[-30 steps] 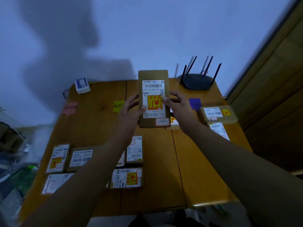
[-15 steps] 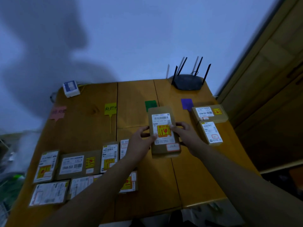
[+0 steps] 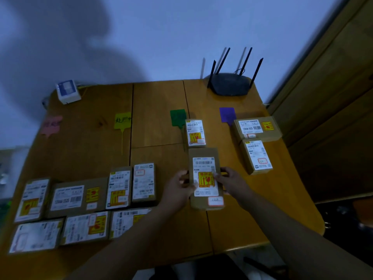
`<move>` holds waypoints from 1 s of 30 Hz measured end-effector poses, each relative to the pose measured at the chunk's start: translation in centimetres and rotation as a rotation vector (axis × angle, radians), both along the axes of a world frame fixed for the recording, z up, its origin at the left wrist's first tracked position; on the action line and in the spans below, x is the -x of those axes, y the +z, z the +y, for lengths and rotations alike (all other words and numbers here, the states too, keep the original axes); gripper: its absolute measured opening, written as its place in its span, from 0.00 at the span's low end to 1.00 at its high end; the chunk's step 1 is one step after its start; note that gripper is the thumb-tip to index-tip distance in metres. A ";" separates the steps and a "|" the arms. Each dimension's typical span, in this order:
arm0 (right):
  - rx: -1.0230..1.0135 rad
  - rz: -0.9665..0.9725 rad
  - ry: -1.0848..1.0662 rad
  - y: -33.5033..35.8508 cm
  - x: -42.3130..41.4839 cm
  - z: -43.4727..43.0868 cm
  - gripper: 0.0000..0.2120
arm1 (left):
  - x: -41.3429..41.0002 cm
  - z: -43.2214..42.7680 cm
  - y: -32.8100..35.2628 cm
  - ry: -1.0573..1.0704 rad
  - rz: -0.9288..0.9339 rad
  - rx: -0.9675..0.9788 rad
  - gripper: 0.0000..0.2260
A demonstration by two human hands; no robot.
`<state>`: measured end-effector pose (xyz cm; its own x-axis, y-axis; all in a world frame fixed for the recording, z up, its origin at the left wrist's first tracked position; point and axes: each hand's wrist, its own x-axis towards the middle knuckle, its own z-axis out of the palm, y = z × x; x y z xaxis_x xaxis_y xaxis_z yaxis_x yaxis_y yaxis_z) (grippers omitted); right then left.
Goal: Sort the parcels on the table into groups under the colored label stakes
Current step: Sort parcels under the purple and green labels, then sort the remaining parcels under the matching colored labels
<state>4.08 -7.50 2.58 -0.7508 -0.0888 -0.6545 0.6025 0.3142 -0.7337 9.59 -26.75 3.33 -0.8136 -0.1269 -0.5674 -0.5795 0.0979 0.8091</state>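
A brown parcel with a white label and an orange sticker lies on the wooden table, below a smaller parcel that sits by the green label stake. My left hand grips its left edge and my right hand its right edge. Two parcels lie under the purple stake. Nothing lies under the yellow stake or the pink stake. Several unsorted parcels lie at the front left.
A black router with antennas stands at the back right of the table. A small white and blue box sits at the back left corner. A wooden cabinet stands close on the right. The wall runs behind the table.
Both hands brought the parcel down from in front of the camera and toward me, onto the table below the green stake. The small parcel by the green stake came into sight.
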 end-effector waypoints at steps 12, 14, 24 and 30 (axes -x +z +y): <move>0.002 -0.110 0.121 -5.4 6.8 1.5 0.28 | 4.4 2.7 -5.1 0.160 -0.090 0.056 0.30; 0.013 -0.133 0.112 -5.5 7.5 1.4 0.28 | 4.5 2.6 -5.3 0.181 -0.089 0.050 0.30; -0.348 0.576 0.150 -0.8 8.1 -3.6 0.15 | 4.0 -3.1 -2.7 0.232 0.040 0.207 0.24; -0.217 0.494 0.390 -0.4 3.5 -14.9 0.16 | 1.1 -15.5 -1.6 0.235 0.012 0.432 0.18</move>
<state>0.56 -22.45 2.21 -0.9067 -0.3199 -0.2749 0.0235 0.6124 -0.7902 8.51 -42.26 1.75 -0.7408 -0.5296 -0.4132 -0.6172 0.2938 0.7299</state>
